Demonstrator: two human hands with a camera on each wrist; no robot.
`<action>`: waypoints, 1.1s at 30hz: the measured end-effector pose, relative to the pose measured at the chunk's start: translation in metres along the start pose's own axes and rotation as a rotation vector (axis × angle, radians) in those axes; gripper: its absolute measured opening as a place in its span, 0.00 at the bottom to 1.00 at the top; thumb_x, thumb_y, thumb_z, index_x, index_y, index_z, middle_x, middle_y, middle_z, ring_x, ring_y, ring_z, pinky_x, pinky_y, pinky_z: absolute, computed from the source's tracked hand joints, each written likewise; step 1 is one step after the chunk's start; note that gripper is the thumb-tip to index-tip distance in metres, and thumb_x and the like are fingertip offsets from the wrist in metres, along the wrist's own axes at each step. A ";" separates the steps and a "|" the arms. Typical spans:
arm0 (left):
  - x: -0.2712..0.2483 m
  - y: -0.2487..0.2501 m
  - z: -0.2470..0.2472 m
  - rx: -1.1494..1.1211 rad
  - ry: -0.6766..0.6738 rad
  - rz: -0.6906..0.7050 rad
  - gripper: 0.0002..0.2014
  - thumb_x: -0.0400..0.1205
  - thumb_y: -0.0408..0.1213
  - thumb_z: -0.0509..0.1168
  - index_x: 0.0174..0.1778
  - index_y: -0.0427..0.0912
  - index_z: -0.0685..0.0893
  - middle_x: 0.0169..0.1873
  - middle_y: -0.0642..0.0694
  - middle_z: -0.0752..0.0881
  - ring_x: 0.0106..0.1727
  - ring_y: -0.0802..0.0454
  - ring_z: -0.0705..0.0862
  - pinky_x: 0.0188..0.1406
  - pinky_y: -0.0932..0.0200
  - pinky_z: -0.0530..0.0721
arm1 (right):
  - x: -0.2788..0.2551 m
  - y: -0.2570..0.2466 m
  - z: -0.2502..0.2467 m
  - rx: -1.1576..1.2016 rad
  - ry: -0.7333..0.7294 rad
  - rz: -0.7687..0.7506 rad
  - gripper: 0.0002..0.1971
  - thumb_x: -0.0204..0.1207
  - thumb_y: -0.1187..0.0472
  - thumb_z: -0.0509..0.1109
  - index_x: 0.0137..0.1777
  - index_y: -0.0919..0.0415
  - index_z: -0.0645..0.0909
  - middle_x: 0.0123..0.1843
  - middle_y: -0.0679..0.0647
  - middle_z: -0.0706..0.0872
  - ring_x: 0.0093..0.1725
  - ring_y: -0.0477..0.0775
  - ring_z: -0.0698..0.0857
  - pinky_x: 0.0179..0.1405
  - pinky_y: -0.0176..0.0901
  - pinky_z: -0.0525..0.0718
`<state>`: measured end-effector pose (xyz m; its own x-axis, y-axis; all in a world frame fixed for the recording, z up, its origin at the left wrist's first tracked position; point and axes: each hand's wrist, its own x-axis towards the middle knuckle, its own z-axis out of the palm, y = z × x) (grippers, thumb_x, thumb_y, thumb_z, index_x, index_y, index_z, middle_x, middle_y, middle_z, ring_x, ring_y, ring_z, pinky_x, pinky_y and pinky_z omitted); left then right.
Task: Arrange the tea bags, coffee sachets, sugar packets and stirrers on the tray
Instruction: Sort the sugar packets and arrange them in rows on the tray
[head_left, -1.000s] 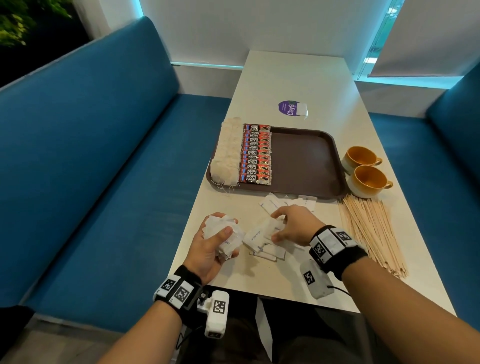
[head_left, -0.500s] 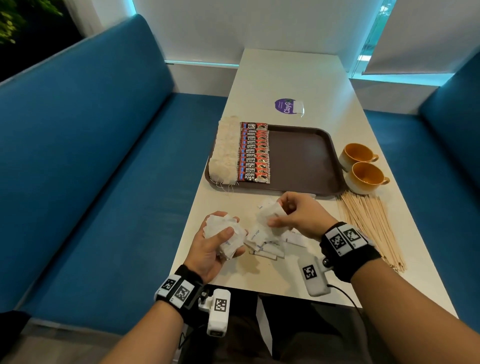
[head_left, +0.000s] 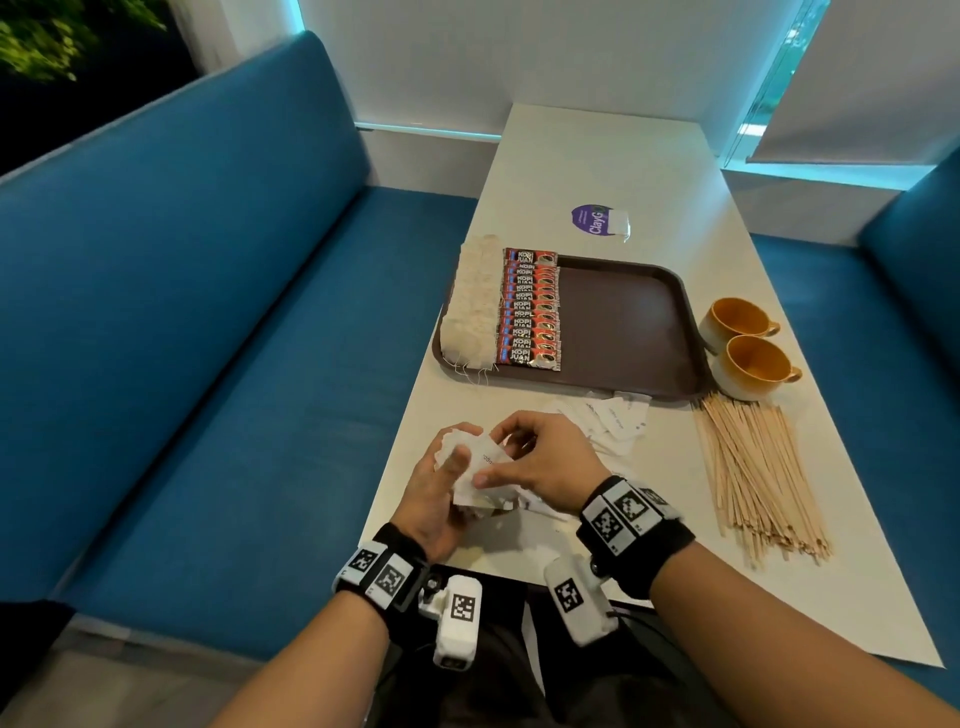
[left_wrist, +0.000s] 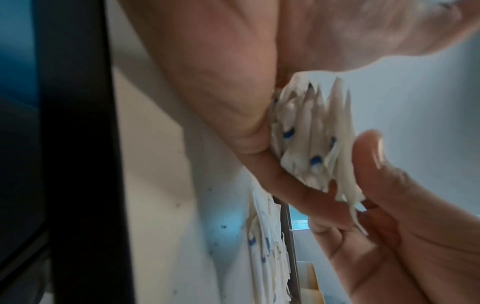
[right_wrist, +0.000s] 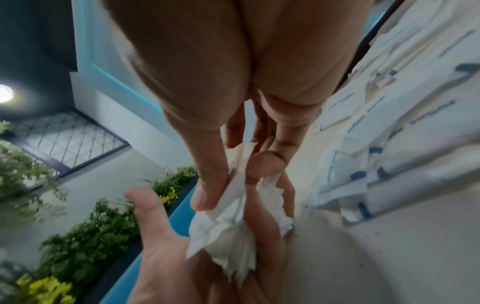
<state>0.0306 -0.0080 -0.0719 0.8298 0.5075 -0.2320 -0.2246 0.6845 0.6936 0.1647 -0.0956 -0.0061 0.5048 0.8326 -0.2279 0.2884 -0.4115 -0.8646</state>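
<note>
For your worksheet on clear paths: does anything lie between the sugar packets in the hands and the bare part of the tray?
Only loose sugar packets lie on the table before the tray; lifted over them, the held bundle meets nothing visible.

Cool, even daylight comes in from the windows ahead of my hands, with teal glare along the frames. My left hand (head_left: 436, 488) casts only a soft shadow below it. Both wrist views are smeared with motion blur, stretched at the edges, my nearest fingers unfocused.
</note>
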 end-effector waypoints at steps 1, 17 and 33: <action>0.000 0.000 -0.001 0.011 0.010 -0.010 0.42 0.57 0.57 0.89 0.64 0.47 0.80 0.57 0.30 0.86 0.47 0.35 0.88 0.33 0.48 0.90 | 0.001 0.000 0.001 -0.035 0.022 -0.024 0.25 0.50 0.55 0.95 0.44 0.51 0.85 0.36 0.45 0.85 0.32 0.41 0.79 0.36 0.36 0.82; 0.002 0.001 -0.006 0.003 0.044 -0.022 0.24 0.70 0.35 0.80 0.61 0.51 0.81 0.64 0.37 0.85 0.59 0.33 0.85 0.37 0.43 0.88 | 0.057 0.037 -0.069 -0.622 0.159 0.179 0.20 0.77 0.41 0.76 0.60 0.56 0.86 0.63 0.54 0.82 0.55 0.56 0.86 0.58 0.51 0.88; 0.001 0.002 -0.001 0.001 0.048 -0.027 0.24 0.71 0.34 0.80 0.61 0.49 0.79 0.63 0.38 0.84 0.60 0.37 0.83 0.33 0.48 0.89 | 0.034 0.031 -0.094 -0.302 -0.026 0.073 0.17 0.66 0.53 0.88 0.52 0.50 0.88 0.34 0.43 0.85 0.32 0.39 0.81 0.31 0.32 0.74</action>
<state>0.0300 -0.0054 -0.0716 0.8101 0.5132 -0.2835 -0.2017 0.6980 0.6872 0.2676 -0.1148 0.0015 0.5130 0.8044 -0.2995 0.4826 -0.5589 -0.6743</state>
